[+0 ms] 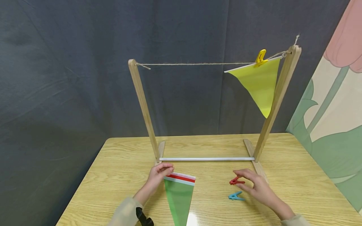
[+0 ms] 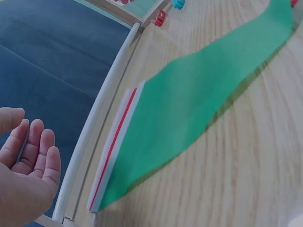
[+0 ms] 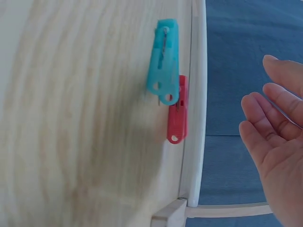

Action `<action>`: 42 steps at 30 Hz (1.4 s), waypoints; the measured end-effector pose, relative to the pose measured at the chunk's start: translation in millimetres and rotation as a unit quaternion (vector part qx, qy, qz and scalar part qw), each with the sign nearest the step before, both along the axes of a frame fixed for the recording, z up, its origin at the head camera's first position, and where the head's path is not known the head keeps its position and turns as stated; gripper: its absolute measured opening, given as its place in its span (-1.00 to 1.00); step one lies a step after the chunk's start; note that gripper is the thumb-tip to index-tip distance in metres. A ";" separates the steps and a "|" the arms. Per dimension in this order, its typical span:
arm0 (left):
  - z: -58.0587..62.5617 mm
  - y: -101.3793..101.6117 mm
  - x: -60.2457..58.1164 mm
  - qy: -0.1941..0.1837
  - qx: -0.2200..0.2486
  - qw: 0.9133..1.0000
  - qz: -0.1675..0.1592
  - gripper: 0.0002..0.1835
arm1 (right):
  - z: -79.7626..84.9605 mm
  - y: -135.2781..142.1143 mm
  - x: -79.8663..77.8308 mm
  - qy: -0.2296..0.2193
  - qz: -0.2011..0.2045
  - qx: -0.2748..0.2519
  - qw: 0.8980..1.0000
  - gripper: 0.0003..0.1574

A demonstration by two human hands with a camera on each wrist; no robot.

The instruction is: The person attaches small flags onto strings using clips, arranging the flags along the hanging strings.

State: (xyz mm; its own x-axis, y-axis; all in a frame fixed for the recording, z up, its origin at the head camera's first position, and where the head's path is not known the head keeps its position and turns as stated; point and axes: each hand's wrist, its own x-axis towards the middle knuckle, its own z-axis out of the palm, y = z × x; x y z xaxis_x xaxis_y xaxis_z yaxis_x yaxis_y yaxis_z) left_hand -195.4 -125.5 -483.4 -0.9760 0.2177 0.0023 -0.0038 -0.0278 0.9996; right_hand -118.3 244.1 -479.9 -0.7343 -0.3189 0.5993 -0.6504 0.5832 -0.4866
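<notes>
Behind the bench (image 1: 113, 175), pale and wood-grained with rounded far corners, we see dark blue-grey cloth (image 1: 70, 78), creased, with a vertical line. To our right, a cream wall (image 1: 349, 100) carries a painted pink flower (image 1: 345, 37) and green leaves (image 1: 336, 150). A bright glare (image 1: 192, 218) lies on the bench near us.

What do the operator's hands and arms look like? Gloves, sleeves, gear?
Both hands are bare: no gloves or rings visible on the left hand or right hand. The left sleeve and right sleeve are pale beige. A black fitting sits by the left cuff; its exact function isn't clear. No markings or cables visible.
</notes>
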 end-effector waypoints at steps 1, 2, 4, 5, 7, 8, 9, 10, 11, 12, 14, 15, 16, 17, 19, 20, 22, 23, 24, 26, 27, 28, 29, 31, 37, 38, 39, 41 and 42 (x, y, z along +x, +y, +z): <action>-1.0 -0.5 0.2 -0.002 -0.001 1.000 0.001 -0.68 | -1.1 -0.2 0.7 -0.003 0.002 -0.001 1.000 -0.36; -2.2 -1.0 0.3 -0.004 -0.002 1.000 0.002 -0.68 | -2.0 -0.4 1.4 -0.007 0.005 -0.002 1.000 -0.37; -4.6 -1.8 0.4 -0.005 -0.007 1.000 0.007 -0.69 | -3.7 -0.9 2.9 -0.013 0.010 -0.003 1.000 -0.39; -5.4 -2.0 0.7 -0.005 -0.012 1.000 0.009 -0.70 | -4.8 -1.1 3.3 -0.015 0.012 -0.002 1.000 -0.39; -7.8 -2.2 0.4 -0.003 -0.021 1.000 0.013 -0.69 | -6.9 -1.4 3.8 -0.025 0.018 -0.005 1.000 -0.41; -8.9 -2.3 0.3 0.000 -0.025 1.000 0.013 -0.70 | -7.9 -1.6 3.7 -0.027 0.021 -0.006 0.999 -0.42; -10.1 -2.2 0.1 0.003 -0.033 0.999 0.015 -0.71 | -9.1 -1.6 3.6 -0.029 0.023 -0.008 0.999 -0.43; -11.2 -2.2 -0.1 0.009 -0.043 0.999 0.016 -0.72 | -10.3 -1.6 3.4 -0.032 0.026 -0.009 0.999 -0.44; -12.9 -2.5 -0.3 0.017 -0.055 0.998 0.016 -0.74 | -11.6 -1.7 3.2 -0.034 0.027 -0.010 0.999 -0.44; -14.2 -2.8 -0.4 0.032 -0.071 0.997 0.014 -0.76 | -12.8 -1.7 3.1 -0.037 0.031 -0.012 0.999 -0.45; -18.1 -3.6 -1.0 0.059 -0.094 0.994 0.016 -0.81 | -15.0 -1.7 3.1 -0.040 0.034 -0.012 0.999 -0.45; -20.1 -4.2 -1.2 0.076 -0.110 0.991 0.015 -0.83 | -15.8 -1.8 3.1 -0.041 0.036 -0.012 0.998 -0.46; -21.9 -4.8 -1.4 0.091 -0.126 0.988 0.014 -0.85 | -16.5 -1.9 3.2 -0.042 0.039 -0.012 0.998 -0.46; -23.5 -5.4 -1.3 0.106 -0.139 0.984 0.013 -0.87 | -17.1 -2.0 3.2 -0.043 0.041 -0.013 0.998 -0.47; -25.4 -6.4 -1.0 0.135 -0.163 0.977 0.012 -0.89 | -18.2 -2.0 3.3 -0.045 0.045 -0.013 0.998 -0.48; -25.7 -6.9 -0.6 0.148 -0.173 0.974 0.010 -0.90 | -18.7 -1.9 3.4 -0.045 0.045 -0.012 0.998 -0.48; -25.8 -7.9 0.5 0.182 -0.204 0.962 0.009 -0.91 | -20.4 -1.8 3.3 -0.046 0.049 -0.011 0.998 -0.49; -25.6 -8.4 1.1 0.197 -0.217 0.956 0.009 -0.91 | -21.3 -1.7 3.2 -0.046 0.050 -0.010 0.998 -0.49; -25.6 -8.8 1.4 0.215 -0.233 0.948 0.008 -0.91 | -22.0 -1.7 3.4 -0.047 0.052 -0.009 0.997 -0.49; -26.6 -9.6 1.3 0.244 -0.263 0.934 0.006 -0.89 | -23.5 -1.5 3.6 -0.051 0.059 -0.009 0.997 -0.50; -27.3 -10.0 1.3 0.260 -0.280 0.924 0.004 -0.87 | -24.3 -1.4 3.7 -0.054 0.063 -0.010 0.997 -0.51; -28.4 -10.3 0.9 0.271 -0.294 0.916 0.002 -0.86 | -25.0 -1.1 3.9 -0.056 0.065 -0.011 0.996 -0.50; -29.4 -10.6 0.6 0.278 -0.306 0.911 -0.001 -0.85 | -25.7 -0.8 4.1 -0.058 0.068 -0.012 0.996 -0.50; -31.4 -10.9 0.0 0.290 -0.332 0.898 -0.004 -0.84 | -27.2 0.0 4.3 -0.062 0.071 -0.012 0.995 -0.48; -33.4 -11.4 -1.4 0.296 -0.374 0.879 -0.015 -0.82 | -30.5 1.6 4.4 -0.075 0.068 0.002 0.995 -0.46; -33.7 -11.4 -2.0 0.297 -0.377 0.877 -0.016 -0.82 | -30.6 1.8 4.6 -0.079 0.068 0.005 0.995 -0.47; -33.5 -11.3 -2.4 0.296 -0.379 0.877 -0.018 -0.82 | -30.5 2.2 4.9 -0.083 0.068 0.007 0.994 -0.48; -33.5 -11.2 -3.7 0.300 -0.387 0.872 -0.022 -0.82 | -30.3 2.9 5.6 -0.090 0.066 0.014 0.994 -0.51; -33.6 -11.3 -4.4 0.301 -0.391 0.869 -0.026 -0.82 | -30.3 3.5 5.8 -0.094 0.065 0.017 0.993 -0.52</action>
State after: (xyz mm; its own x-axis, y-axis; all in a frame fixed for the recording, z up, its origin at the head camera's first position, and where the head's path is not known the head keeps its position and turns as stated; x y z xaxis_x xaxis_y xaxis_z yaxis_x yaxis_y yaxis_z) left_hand -199.8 -136.8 -517.0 -0.8382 0.4260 0.3404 0.5453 0.6466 0.5335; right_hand -112.5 247.6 -510.2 -0.7835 -0.4364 0.4424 -0.6208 0.5181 -0.5883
